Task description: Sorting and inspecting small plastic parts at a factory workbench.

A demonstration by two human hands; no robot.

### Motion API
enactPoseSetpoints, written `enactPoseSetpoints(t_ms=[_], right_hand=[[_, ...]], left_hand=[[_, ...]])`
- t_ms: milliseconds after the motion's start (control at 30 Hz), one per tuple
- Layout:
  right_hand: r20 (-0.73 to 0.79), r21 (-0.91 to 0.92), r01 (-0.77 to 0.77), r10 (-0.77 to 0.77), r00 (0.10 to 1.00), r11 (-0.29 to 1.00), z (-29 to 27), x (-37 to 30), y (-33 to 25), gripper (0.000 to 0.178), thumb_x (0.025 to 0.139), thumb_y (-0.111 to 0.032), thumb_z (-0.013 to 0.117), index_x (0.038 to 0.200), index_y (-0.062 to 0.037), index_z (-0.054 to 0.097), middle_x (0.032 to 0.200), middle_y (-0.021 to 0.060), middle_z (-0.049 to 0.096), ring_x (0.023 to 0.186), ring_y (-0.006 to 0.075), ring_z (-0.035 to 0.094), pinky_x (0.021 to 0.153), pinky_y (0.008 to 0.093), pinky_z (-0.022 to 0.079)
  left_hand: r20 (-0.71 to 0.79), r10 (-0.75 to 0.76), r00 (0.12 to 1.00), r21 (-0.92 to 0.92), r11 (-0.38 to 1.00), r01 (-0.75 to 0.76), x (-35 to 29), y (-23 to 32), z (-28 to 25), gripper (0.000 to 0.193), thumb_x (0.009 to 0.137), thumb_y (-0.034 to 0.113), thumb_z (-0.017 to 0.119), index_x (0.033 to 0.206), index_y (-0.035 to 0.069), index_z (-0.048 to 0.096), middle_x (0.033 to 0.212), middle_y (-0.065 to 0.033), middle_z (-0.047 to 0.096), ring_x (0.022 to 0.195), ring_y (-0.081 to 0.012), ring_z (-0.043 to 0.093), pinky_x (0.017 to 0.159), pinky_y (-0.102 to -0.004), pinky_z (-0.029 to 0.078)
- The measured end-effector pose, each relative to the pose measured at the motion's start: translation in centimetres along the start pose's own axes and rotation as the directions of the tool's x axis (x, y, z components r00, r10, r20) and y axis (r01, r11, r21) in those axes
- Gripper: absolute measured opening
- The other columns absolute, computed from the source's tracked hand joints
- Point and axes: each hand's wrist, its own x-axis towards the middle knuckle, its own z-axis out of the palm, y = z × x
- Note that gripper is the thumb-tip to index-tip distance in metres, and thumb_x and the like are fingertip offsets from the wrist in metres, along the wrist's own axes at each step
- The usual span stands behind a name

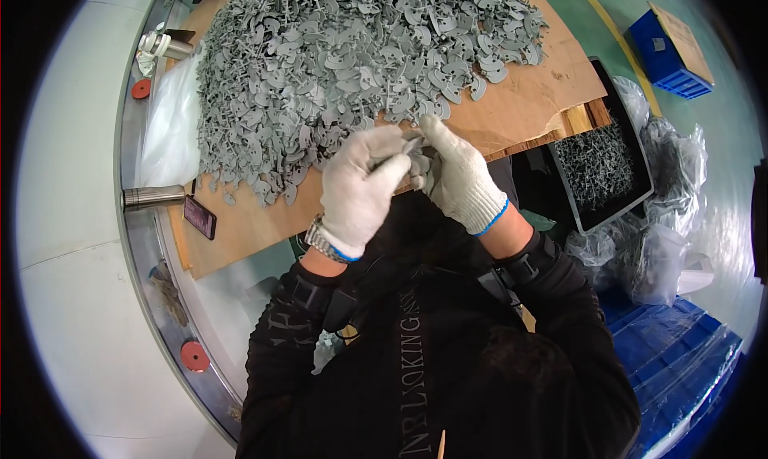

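My left hand (360,187), in a white knit glove, is closed with its thumb and fingertips pinching a small grey part (413,145). Close against it, my right hand (464,179), gloved the same way, has its fingers curled around grey parts, with the thumb pointing up along the top. The fingers partly hide the parts, so their exact shape and number do not show. Both hands are just over the near edge of a brown board (512,99). On that board, beyond the hands, spreads a large heap of flat, curved grey pieces (344,67).
A black bin (588,219) of thin grey parts stands right of the board, by clear plastic bags (672,171). Blue crates (672,55) are farther right. At left lie a phone (199,217), a metal flask (154,197) and a plastic sheet (172,127).
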Motion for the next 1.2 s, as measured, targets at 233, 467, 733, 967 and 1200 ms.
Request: enactPoseSetpoints(t_ms=[233,467,733,967,1200], right_hand=[[0.11,-0.116,0.117,-0.105,0.988,0.986,-0.8,0.0,0.3,0.031,0.112,-0.019,0.063,0.13,0.0057,0.068,0.106,0.0115,0.076,0.089,0.0196,0.074,0.079,0.0326,0.063],[0.013,-0.399,0.289,-0.31,0.951,0.87,0.2,-0.9,0.2,0.033,0.102,0.001,0.073,0.134,0.0076,0.069,0.116,0.0116,0.076,0.1,0.0181,0.074,0.092,0.0325,0.062],[-0.02,-0.46,0.304,-0.352,0.936,0.835,0.9,-1.2,0.0,0.035,0.099,0.005,0.073,0.134,0.008,0.069,0.119,0.0128,0.076,0.104,0.0176,0.073,0.095,0.0322,0.061],[-0.075,-0.314,0.257,-0.293,0.953,0.914,0.4,-1.0,0.1,0.034,0.102,0.002,0.07,0.135,0.008,0.068,0.119,0.0127,0.076,0.102,0.0172,0.073,0.093,0.0324,0.061],[-0.011,-0.564,0.261,-0.324,0.946,0.783,0.9,-1.1,0.6,0.035,0.104,-0.002,0.07,0.137,0.0076,0.066,0.106,0.0063,0.073,0.092,0.0111,0.068,0.084,0.0279,0.059]], left_hand=[[0.093,0.251,0.963,0.231,0.936,-0.266,-0.7,-1.6,-0.4,0.036,0.098,-0.011,0.072,0.132,-0.001,0.067,0.12,-0.0113,0.077,0.103,-0.0162,0.077,0.09,-0.0299,0.063],[0.027,0.136,0.99,0.134,0.981,-0.139,-0.5,-2.0,-0.9,0.037,0.099,-0.009,0.07,0.136,-0.004,0.067,0.118,-0.0094,0.077,0.102,-0.0133,0.075,0.09,-0.0286,0.062],[0.064,-0.007,0.998,0.112,0.994,0.0,-0.7,-1.7,-0.5,0.033,0.101,-0.006,0.068,0.133,-0.004,0.069,0.116,-0.011,0.078,0.1,-0.0133,0.075,0.09,-0.0277,0.061],[-0.02,-0.005,1.0,0.031,0.999,0.006,-0.5,-2.2,-0.7,0.028,0.1,-0.003,0.071,0.128,-0.004,0.071,0.112,-0.0094,0.079,0.092,-0.0127,0.075,0.086,-0.0274,0.063],[-0.03,-0.046,0.998,0.087,0.995,0.048,-0.4,-2.8,-0.6,0.028,0.102,-0.005,0.069,0.129,-0.004,0.07,0.118,-0.0112,0.079,0.1,-0.0151,0.076,0.087,-0.0305,0.064]])
